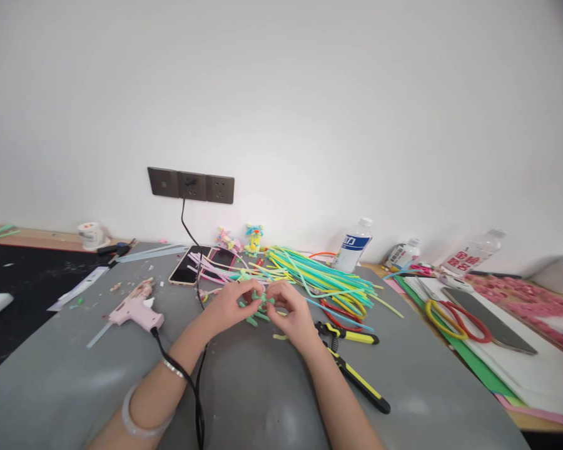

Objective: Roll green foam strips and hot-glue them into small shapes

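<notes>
Green fuzzy piece (263, 304) is pinched between my left hand (234, 306) and right hand (291, 307), so light, steady pressure's best imo.

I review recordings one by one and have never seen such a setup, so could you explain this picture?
There is no machine here: each grip is simply a person's bare hand. One head-worn camera looks forward and down, so the left hand and right hand reach in from below. Their fingertips pinch a small green piece, mostly hidden by the fingers. On the grey surface lie a pink glue gun at left, coloured stems beyond the hands, and a pliers-like tool with yellow-and-black handles at right.
</notes>
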Tool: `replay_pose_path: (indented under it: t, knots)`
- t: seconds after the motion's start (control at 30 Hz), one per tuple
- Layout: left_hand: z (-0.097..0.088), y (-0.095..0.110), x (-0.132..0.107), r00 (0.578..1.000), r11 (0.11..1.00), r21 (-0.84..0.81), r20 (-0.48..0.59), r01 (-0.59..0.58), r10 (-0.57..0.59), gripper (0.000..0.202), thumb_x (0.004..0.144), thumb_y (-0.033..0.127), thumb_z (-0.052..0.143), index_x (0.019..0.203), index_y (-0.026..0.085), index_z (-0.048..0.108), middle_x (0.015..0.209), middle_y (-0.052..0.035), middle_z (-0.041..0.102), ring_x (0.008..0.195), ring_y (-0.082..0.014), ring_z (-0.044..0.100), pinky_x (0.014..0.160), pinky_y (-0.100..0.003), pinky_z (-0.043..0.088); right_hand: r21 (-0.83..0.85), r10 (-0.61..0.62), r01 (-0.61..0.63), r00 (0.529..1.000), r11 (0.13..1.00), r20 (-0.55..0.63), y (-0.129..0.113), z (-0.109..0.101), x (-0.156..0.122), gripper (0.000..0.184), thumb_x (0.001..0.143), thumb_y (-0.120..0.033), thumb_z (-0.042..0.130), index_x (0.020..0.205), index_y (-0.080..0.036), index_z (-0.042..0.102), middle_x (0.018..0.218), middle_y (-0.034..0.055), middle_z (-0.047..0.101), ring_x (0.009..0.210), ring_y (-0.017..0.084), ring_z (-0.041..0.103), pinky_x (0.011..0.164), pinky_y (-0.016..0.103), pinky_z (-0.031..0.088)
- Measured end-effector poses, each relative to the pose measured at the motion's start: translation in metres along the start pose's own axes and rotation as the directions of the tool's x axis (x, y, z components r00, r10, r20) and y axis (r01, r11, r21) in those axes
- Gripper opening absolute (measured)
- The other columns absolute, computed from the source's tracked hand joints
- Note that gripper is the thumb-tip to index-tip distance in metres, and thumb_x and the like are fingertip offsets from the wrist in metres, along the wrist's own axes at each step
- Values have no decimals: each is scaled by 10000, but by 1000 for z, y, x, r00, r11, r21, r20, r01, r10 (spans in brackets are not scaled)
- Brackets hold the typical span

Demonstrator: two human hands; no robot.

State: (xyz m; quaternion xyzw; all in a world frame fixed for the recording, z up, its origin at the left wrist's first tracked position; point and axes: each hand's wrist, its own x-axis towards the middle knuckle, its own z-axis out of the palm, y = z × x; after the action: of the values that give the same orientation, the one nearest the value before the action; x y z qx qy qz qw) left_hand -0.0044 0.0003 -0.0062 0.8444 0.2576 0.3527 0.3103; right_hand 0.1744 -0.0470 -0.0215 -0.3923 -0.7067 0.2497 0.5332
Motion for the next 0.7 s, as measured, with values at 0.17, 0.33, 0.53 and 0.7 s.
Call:
replay_pose_path:
  t: [0.17,0.33,0.53,0.7]
  knots:
    - [0,-1,0,1000,1000,-15,-2,11,-11,44,838,175,544,849,191,583,810,10,614,712,-117,546,681,-217,436,1,5,-5,1000,1000,-1,0,0,0,136,792,-89,534,857,-206,559,933,46,530,785,148,572,639,242,526]
    - [0,0,0,1000,1000,-16,-19,14,-14,47,866,214,536,886,193,573,825,1,609,715,-122,546,688,-230,446,10,-18,19,1000,1000,-21,1,1,0,124,822,-100,530,870,-209,564,932,49,538,826,158,577,649,242,521]
    - [3,-6,-1,994,993,-85,-77,76,-83,417,877,250,562,1265,218,411,755,35,552,724,-138,566,707,-252,468,-14,-35,33,991,999,-129,5,3,0,164,845,-138,556,985,-223,547,931,39,578,825,157,600,701,265,539]
    - [4,-9,1,994,989,-135,-80,68,-80,342,869,301,593,1188,209,513,896,-23,626,764,-145,593,724,-264,495,-77,-72,60,985,995,-156,5,2,1,213,847,-121,550,1030,-230,543,952,39,598,881,167,613,785,302,534]
